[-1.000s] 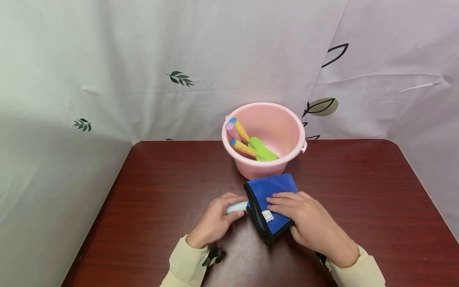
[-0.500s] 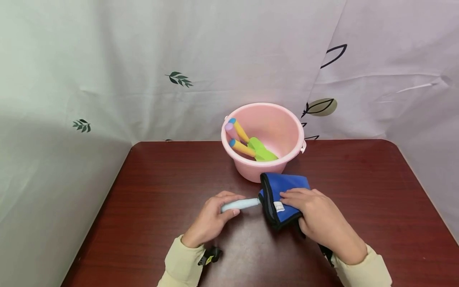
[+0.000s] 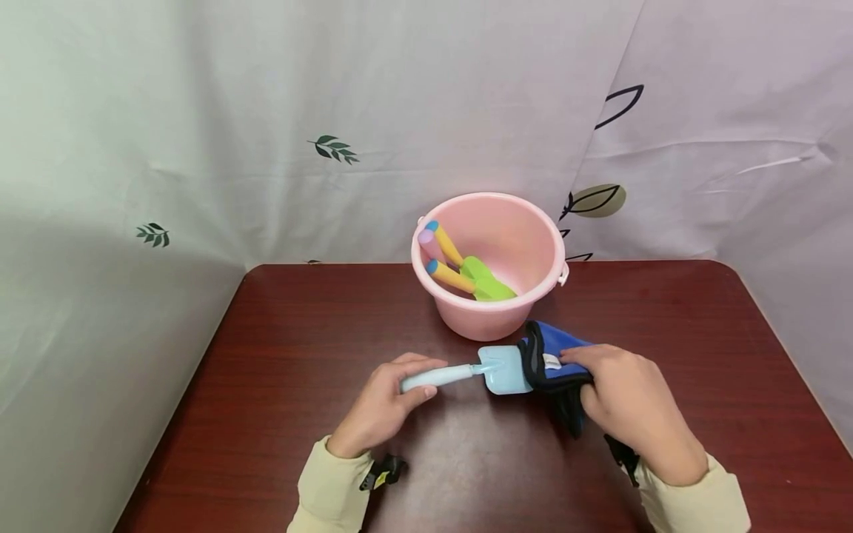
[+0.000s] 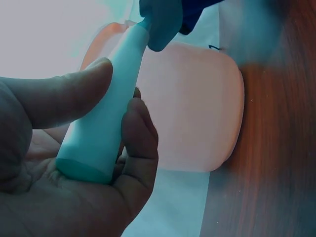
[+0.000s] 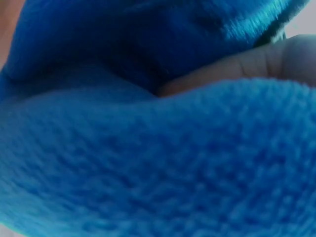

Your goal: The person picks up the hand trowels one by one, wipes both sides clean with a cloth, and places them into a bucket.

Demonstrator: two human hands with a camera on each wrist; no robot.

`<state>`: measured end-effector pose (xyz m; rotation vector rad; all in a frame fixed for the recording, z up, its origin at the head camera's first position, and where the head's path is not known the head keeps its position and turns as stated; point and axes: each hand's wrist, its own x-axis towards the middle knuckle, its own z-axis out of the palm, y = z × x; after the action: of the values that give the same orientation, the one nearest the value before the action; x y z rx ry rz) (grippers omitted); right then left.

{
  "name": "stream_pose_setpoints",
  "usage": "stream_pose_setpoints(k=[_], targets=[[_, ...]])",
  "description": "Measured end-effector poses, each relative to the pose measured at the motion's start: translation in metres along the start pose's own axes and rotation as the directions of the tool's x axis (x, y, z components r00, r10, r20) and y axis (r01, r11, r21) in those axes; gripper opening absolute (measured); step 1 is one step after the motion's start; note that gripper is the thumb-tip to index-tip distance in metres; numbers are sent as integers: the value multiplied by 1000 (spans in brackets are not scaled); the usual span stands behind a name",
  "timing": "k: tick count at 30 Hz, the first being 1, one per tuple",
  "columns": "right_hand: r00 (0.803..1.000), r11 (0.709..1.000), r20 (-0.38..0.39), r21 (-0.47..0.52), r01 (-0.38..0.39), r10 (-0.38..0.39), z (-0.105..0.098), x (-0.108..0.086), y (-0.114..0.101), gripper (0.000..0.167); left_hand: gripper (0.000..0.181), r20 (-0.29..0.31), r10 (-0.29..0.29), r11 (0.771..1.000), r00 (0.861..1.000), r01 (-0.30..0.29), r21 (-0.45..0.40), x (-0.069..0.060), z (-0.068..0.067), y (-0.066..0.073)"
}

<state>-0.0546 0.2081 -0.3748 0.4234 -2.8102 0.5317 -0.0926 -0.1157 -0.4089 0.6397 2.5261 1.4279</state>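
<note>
My left hand [image 3: 383, 403] grips the handle of a light-blue toy shovel [image 3: 436, 376], whose square blade points right. In the left wrist view the thumb and fingers wrap round the pale handle [image 4: 106, 113]. My right hand [image 3: 626, 396] holds a folded blue cloth [image 3: 560, 348] with black edging and a white tag. The cloth covers the far end of the blade. Blue plush fabric [image 5: 158, 158] fills most of the right wrist view, and a finger [image 5: 237, 66] presses into its fold.
Behind the hands stands a pink bucket [image 3: 460, 314] with yellow-handled green tools [image 3: 489, 285] and a pink-purple handle [image 3: 429, 240] inside. The dark red table [image 3: 320, 318] meets pale fabric walls [image 3: 400, 89] at its back and sides.
The cloth has slid right along the shovel with my right hand, baring first the handle and then most of the blade. My left hand has shifted slightly left.
</note>
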Motion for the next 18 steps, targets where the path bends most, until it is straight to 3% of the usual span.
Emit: stream_pose_setpoints(k=[7,14,18], targets=[[979,999,-204,33,-12,18,-2,-2,2,44,34,15,-15,1000,1000,15,-1,1,1,-2],[948,993,-316,93,76,-43,0,-2,-2,48,33,26,-20,1000,999,20,-3,2,8,-2],[929,971,-358,171,165,-95,4,-1,-9,53,32,45,-21,1000,999,22,-22,2,13,0]])
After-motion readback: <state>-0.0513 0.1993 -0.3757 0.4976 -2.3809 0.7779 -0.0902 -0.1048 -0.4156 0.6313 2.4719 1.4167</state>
